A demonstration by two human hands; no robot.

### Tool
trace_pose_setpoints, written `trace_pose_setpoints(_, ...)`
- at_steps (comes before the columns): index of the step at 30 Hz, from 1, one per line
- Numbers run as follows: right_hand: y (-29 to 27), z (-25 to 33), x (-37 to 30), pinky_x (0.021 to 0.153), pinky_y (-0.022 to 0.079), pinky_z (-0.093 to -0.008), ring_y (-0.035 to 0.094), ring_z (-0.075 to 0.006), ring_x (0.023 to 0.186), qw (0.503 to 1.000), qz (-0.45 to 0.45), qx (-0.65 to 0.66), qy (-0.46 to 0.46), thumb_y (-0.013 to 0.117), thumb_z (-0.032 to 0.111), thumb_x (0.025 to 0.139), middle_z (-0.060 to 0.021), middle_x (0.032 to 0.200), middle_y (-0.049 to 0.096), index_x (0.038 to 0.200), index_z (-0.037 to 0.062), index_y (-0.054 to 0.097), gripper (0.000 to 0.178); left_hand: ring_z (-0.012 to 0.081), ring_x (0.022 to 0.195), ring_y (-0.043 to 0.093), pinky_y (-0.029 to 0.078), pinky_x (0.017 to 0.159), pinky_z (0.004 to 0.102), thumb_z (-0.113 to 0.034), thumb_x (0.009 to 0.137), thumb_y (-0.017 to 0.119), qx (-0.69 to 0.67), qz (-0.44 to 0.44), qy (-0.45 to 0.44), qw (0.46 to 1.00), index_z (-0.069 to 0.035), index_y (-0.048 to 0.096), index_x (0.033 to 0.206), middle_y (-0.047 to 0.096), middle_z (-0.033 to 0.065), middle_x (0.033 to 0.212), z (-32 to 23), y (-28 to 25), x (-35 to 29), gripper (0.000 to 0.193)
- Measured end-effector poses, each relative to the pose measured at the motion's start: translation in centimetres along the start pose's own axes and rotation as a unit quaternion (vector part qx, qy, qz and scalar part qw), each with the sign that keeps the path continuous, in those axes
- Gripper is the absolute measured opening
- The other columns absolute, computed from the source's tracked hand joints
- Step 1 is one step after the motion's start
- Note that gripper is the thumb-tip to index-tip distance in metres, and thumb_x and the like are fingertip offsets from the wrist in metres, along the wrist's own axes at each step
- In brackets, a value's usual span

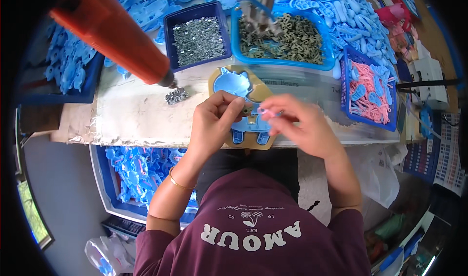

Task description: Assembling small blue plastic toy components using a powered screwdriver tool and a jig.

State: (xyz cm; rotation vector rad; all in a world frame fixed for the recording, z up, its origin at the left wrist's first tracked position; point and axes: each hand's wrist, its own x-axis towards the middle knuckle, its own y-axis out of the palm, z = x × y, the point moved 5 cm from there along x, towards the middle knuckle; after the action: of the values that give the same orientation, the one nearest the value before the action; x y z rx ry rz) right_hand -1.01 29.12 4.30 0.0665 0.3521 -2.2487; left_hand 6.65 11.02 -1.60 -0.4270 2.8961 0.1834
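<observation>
At the near edge of the long pale table [141,125], centre: a tan, flat-bodied fixture [263,94] with a bright blue plastic animal-shaped shell [231,84] seated in it, hollow side up. Both hands above its lower half, close together.

Left hand [218,117]: thumb and forefinger pinching a small olive-brown piece [247,110]; exact shape hard to make out. Right hand [303,122]: fingers bent, gripping a small pink plastic piece [263,111] at their tips, just beside the other piece.

Left of the fixture, an orange power screwdriver [112,37] slants down, tip by a little heap of silvery screws [176,96]. Beyond: a dark blue rectangular tray [169,44] of small silvery parts; right of it, a light blue tub [287,65] of olive-brown pieces. Far right, a deep blue openwork basket [366,121] holding pink and blue parts.
</observation>
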Motion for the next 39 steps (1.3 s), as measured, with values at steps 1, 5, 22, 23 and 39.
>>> trace_pose_setpoints(1,0.9,-0.1,0.6,0.072,0.056,-0.0265,0.072,-0.0143,0.08,1.0,0.014,0.006,-0.008,0.064,0.0,0.097,-0.0083,0.098,0.072,0.12,0.002,0.058,0.024,0.0045,0.075,0.062,0.051,0.071,0.0211,-0.016,0.103,0.063,0.016,0.006,0.002,1.0,0.003,0.068,0.099,0.075,0.0057,0.089,0.0,-0.1,0.0,0.02)
trace_pose_setpoints(5,2.0,-0.5,1.7,0.072,0.056,-0.0264,0.072,-0.013,0.081,0.998,0.062,0.009,0.026,0.07,0.002,0.094,-0.0056,0.086,0.073,0.125,0.0036,0.053,0.035,0.0041,0.074,0.061,0.05,0.069,0.0208,-0.016,0.103,0.064,-0.001,0.006,0.021,1.0,0.003,0.068,0.098,0.073,0.0036,0.083,-0.5,0.0,-0.3,0.02)
trace_pose_setpoints(22,2.4,-1.1,1.5,0.066,0.055,-0.031,0.073,-0.0176,0.074,0.983,-0.017,-0.17,-0.069,0.075,0.008,0.091,-0.0116,0.085,0.074,0.108,0.003,0.069,0.019,0.0102,0.079,0.071,0.055,0.069,0.0255,-0.015,0.105,0.06,0.048,0.094,0.015,0.994,0.002,0.064,0.1,0.072,0.0064,0.086,-0.7,-0.7,-0.1,0.018)
trace_pose_setpoints(23,2.6,-0.7,1.3,0.067,0.056,-0.0325,0.074,-0.0198,0.075,0.973,-0.014,-0.199,-0.119,0.075,0.009,0.09,-0.0118,0.086,0.074,0.108,0.0037,0.071,0.019,0.0102,0.081,0.071,0.056,0.07,0.0255,-0.015,0.105,0.059,0.061,0.125,0.005,0.99,0.002,0.065,0.101,0.073,0.0069,0.088,-0.8,-0.6,-0.1,0.019)
trace_pose_setpoints(39,5.2,-2.1,4.2,0.065,0.053,-0.0417,0.068,-0.029,0.076,0.906,-0.033,-0.408,-0.112,0.077,0.021,0.081,-0.0053,0.084,0.068,0.084,0.0108,0.075,0.01,0.0271,0.092,0.068,0.054,0.081,0.036,-0.004,0.096,0.065,0.377,-0.054,0.308,0.872,-0.003,0.073,0.107,0.074,0.0103,0.096,-2.8,-3.4,-1.6,0.013)
